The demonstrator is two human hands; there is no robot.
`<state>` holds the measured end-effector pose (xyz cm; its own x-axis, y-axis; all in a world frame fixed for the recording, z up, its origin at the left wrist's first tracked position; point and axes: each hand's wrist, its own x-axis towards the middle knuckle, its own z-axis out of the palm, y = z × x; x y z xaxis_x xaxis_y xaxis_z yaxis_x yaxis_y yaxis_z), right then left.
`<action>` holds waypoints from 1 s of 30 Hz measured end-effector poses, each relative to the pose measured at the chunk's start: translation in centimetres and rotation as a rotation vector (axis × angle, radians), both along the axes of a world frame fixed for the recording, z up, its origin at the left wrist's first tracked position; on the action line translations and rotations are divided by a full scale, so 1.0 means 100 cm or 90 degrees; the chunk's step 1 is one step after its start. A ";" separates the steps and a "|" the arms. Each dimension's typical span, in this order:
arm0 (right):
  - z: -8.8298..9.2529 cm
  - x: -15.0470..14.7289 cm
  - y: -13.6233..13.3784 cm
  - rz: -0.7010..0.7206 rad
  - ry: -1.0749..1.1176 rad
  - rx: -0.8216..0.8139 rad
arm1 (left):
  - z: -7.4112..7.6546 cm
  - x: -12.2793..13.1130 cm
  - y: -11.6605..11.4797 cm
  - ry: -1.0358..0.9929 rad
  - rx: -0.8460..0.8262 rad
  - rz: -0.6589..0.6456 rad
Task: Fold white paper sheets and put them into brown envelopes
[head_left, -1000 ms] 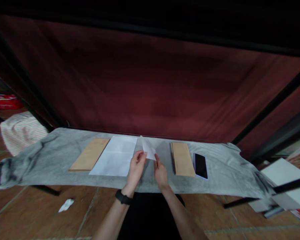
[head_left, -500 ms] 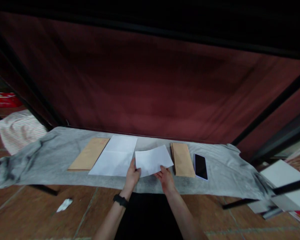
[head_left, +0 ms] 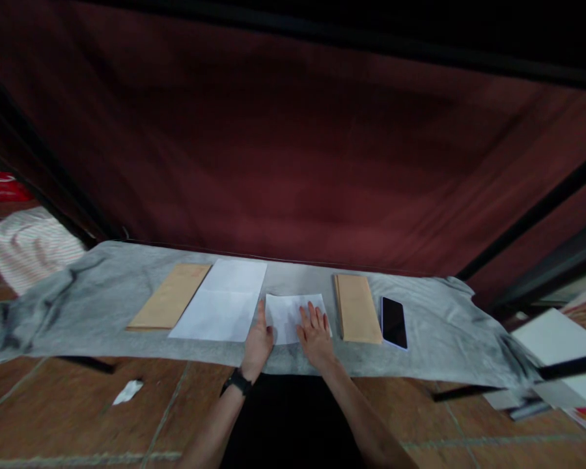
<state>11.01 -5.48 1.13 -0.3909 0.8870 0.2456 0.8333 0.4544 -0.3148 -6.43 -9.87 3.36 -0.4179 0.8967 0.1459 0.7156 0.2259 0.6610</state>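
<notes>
A folded white sheet of paper (head_left: 284, 314) lies on the grey cloth in front of me. My right hand (head_left: 315, 333) rests flat on its right part, fingers spread. At its left edge is my left hand (head_left: 259, 337), index finger stretched forward and thumb out to the side; a dark watch is on that wrist. Just left of it a larger white sheet (head_left: 219, 306) with a crease across it lies spread out. A brown envelope (head_left: 170, 298) is further left, its edge meeting the large sheet. Several brown envelopes (head_left: 359, 309) appear stacked to the right of my right hand.
A phone (head_left: 394, 322) with a dark screen lies right of the brown stack. The grey cloth (head_left: 439, 332) covers a long narrow bench against a dark red panel (head_left: 293, 163). A striped cloth (head_left: 34, 247) hangs at the left. Crumpled white paper (head_left: 127, 392) is on the tiled floor.
The folded sheet, held up in both hands before, now lies down on the cloth. My right hand has let go of its edge and spread flat on top; my left index finger has straightened.
</notes>
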 end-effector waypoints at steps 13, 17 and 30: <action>-0.014 0.008 -0.007 0.009 -0.089 -0.078 | -0.026 0.059 0.016 0.271 -0.036 -0.202; -0.007 0.005 0.002 -0.002 -0.062 -0.096 | -0.030 0.043 0.017 0.326 -0.024 -0.233; -0.012 -0.005 0.056 0.057 -0.080 -0.027 | -0.028 0.027 0.013 0.411 -0.020 -0.305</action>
<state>10.53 0.14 -0.03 -0.4939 0.8560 0.1530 0.8241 0.5169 -0.2318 -3.78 -8.54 0.56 0.1716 0.9648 0.1991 0.9782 -0.1908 0.0816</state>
